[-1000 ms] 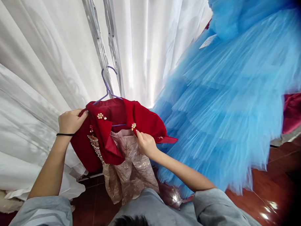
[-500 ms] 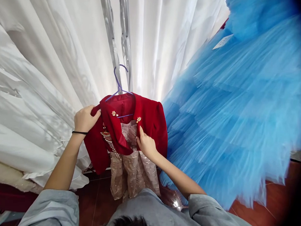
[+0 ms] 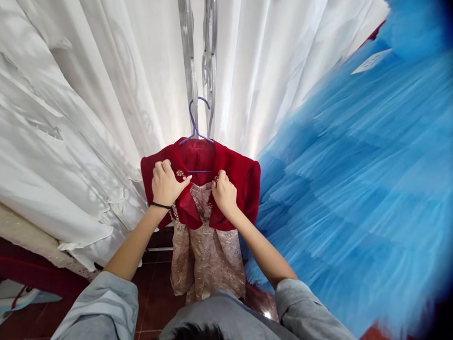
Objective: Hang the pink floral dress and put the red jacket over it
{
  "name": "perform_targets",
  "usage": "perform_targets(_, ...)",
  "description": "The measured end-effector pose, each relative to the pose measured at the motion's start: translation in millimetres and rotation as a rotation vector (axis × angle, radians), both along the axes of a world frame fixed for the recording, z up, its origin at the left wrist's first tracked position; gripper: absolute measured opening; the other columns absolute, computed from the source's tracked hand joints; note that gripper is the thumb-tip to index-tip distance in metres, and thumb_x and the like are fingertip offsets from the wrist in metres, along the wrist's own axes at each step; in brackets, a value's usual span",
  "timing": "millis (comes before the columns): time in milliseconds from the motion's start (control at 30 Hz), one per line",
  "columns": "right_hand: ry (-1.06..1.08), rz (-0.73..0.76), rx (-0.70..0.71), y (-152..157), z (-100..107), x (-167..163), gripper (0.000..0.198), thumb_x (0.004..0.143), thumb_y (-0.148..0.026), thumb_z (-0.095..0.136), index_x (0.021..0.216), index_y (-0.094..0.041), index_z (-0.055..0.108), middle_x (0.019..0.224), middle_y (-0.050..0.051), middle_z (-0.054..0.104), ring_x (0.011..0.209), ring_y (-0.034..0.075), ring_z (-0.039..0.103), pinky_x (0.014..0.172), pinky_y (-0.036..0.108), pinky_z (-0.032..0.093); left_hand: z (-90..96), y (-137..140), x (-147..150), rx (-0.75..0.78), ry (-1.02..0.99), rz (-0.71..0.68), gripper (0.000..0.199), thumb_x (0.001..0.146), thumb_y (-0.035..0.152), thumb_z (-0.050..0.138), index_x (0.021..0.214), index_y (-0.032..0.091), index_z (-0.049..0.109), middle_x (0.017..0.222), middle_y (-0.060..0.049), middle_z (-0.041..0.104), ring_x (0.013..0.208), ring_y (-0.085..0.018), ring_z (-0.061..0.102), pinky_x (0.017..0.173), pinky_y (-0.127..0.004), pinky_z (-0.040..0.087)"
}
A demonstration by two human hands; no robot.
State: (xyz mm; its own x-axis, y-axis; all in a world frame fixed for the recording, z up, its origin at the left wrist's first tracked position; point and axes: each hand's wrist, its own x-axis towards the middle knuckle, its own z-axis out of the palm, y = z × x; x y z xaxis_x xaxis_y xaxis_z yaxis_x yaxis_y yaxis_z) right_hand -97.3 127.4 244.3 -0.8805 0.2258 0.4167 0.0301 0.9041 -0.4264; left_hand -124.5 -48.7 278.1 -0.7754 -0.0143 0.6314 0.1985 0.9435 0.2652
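A red velvet jacket (image 3: 232,160) hangs on a purple hanger (image 3: 194,131), its front parted over a pale pink-beige dress (image 3: 219,254) with a shiny pattern. My left hand (image 3: 167,185), with a black band at the wrist, grips the jacket's left front, fingers bent on the cloth and thumb stretched toward the lapel edge. Just beside that thumb is a gold flower brooch (image 3: 181,173). On the other lapel, my right hand (image 3: 224,193) pinches the edge and partly covers a second brooch (image 3: 216,179). A beaded chain ornament is mostly hidden behind my left wrist.
The hanger hooks onto a silver metal stand (image 3: 210,55). White draped cloth (image 3: 83,110) fills the back and left. A big blue tulle gown (image 3: 353,169) with a white tag (image 3: 371,62) stands close on the right. Reddish floor tiles (image 3: 151,306) show below.
My left hand has moved from the jacket's shoulder inward to its front beside the brooch. My right hand has shifted up onto the lapel brooch. The view has turned slightly left.
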Motion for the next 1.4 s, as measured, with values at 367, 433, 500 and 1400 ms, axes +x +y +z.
perform_targets(367,0.311,0.504,-0.523,-23.0,27.9,-6.1,0.025,0.087,-0.027,0.046,0.11,-0.02,0.044,0.076,-0.002,0.056,0.065,0.013,0.056,0.064,0.024,0.045,-4.0,17.1,1.2,0.265,-0.144,-0.33,0.017,0.088,0.033,0.053,0.077,0.021,0.047,0.071,-0.003,0.06,0.066,-0.018,0.058,0.062,-0.027,0.042)
perform_targets(433,0.175,0.452,-0.414,-21.5,12.2,-22.4,0.033,0.086,-0.022,0.046,0.119,-0.017,0.043,0.086,0.002,0.062,0.075,0.017,0.06,0.073,0.029,0.048,-18.9,16.8,-7.8,0.19,-0.314,-0.31,0.014,0.086,0.032,0.057,0.084,0.02,0.05,0.079,-0.006,0.065,0.072,-0.021,0.063,0.064,-0.03,0.046)
perform_targets(500,0.1,0.429,-0.355,-16.1,-1.6,-28.3,0.043,0.087,-0.021,0.045,0.13,-0.016,0.04,0.097,0.007,0.064,0.085,0.019,0.062,0.079,0.032,0.049,-34.2,11.5,-14.7,0.185,-0.399,-0.338,0.018,0.085,0.035,0.059,0.091,0.02,0.052,0.09,-0.009,0.068,0.079,-0.022,0.066,0.068,-0.031,0.049)
perform_targets(1400,-0.112,0.429,0.632,3.7,56.5,2.0,0.036,0.099,-0.017,0.037,0.124,-0.019,0.062,0.097,0.014,0.07,0.084,0.023,0.069,0.063,0.029,0.043,-11.7,-16.1,-25.2,-0.518,0.129,-0.552,0.032,0.092,0.011,0.047,0.11,0.025,0.07,0.126,-0.014,0.059,0.108,-0.027,0.054,0.083,-0.041,0.044)
